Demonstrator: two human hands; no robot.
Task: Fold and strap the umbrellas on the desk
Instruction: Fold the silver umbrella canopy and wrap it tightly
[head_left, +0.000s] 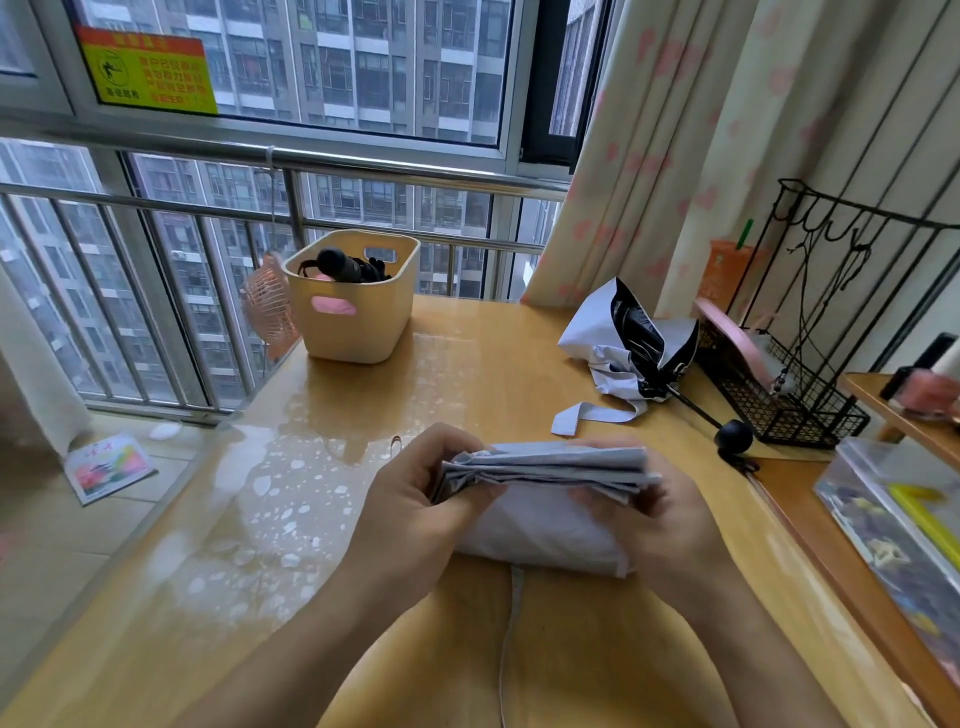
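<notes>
A pale grey-white umbrella (545, 499) is gathered into flat pleats above the desk's near middle. My left hand (410, 514) grips its left end and my right hand (660, 514) grips its right end, fingers curled over the folds. Its thin strap (511, 623) hangs down towards me. A second umbrella (623, 343), white outside and black inside, lies loose and unfolded at the desk's right, its white strap (587, 415) spread on the wood and its black round handle (733, 439) pointing towards me. A black folded umbrella (348, 266) sits in the cream basket (353, 327).
The wooden desk (441, 374) has a glossy cover. A black wire rack (789, 405) stands at the right edge, with a clear box (893, 509) nearer me. A pink fan (270, 306) hangs on the window railing beside the basket. A curtain (675, 156) hangs behind.
</notes>
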